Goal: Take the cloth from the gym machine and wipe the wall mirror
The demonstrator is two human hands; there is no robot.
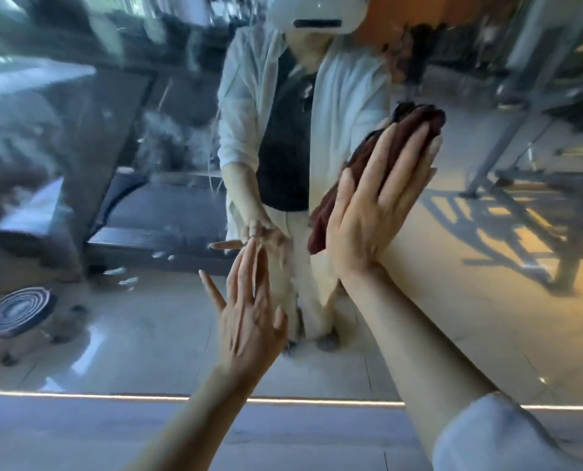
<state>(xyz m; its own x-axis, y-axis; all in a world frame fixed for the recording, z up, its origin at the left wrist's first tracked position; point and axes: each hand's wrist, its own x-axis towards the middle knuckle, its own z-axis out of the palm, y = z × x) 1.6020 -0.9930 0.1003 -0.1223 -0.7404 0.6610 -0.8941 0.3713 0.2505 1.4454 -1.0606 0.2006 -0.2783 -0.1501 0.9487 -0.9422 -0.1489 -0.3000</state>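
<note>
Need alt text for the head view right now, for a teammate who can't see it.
The right hand presses a dark red cloth flat against the wall mirror with straight fingers. The left hand is open, its fingertips at the glass lower down. The mirror reflects the person, a treadmill and gym equipment.

The right hand [371, 212] presses a dark red cloth [416, 122] flat against the wall mirror [487, 317] with straight fingers [402, 154]. To its left, the left hand [249, 317] touches the glass, fingers spread.

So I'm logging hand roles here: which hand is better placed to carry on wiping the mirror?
The right hand: its flat fingers press the dark red cloth against the mirror. The left hand is bare, fingertips at the glass.
</note>
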